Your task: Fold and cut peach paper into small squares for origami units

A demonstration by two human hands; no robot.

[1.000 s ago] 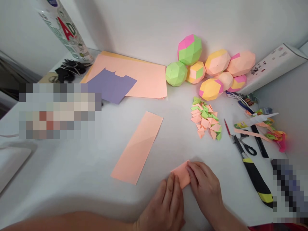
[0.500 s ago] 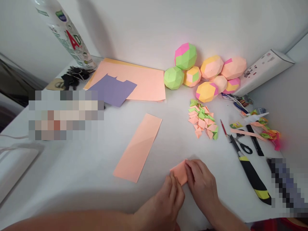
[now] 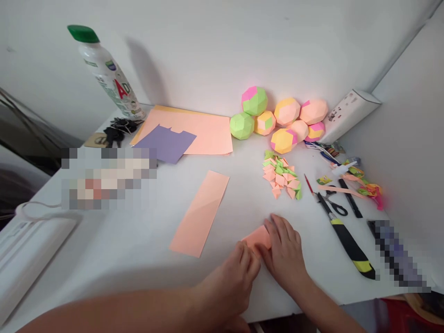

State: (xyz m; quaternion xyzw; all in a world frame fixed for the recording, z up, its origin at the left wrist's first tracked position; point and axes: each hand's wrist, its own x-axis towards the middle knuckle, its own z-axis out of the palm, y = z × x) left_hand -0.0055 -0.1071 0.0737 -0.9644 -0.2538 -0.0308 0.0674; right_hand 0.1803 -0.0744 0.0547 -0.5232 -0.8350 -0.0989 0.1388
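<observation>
A small folded piece of peach paper [image 3: 258,237] lies on the white table near its front edge, between my two hands. My left hand [image 3: 236,273] has its fingers curled closed at the paper's near left corner. With thumb and fingers, my right hand [image 3: 286,245] pinches the paper's right side; the exact fold is partly covered by the fingers. To the left lies a long peach paper strip [image 3: 201,215], flat and touched by neither hand. Beyond the hands sits a pile of small folded paper pieces [image 3: 280,173] in peach and green.
Several faceted paper balls [image 3: 255,101] stand against the wall. Peach sheets [image 3: 211,134] with purple paper [image 3: 169,143] lie at the back, beside a white bottle [image 3: 116,81]. At right are a black-and-yellow cutter [image 3: 350,243], scissors [image 3: 338,208] and a glue bottle [image 3: 343,169].
The camera view has shifted, bringing the bottle's green cap into sight. My right hand's fingers have moved further over the paper's top edge, with the thumb now at its lower side.
</observation>
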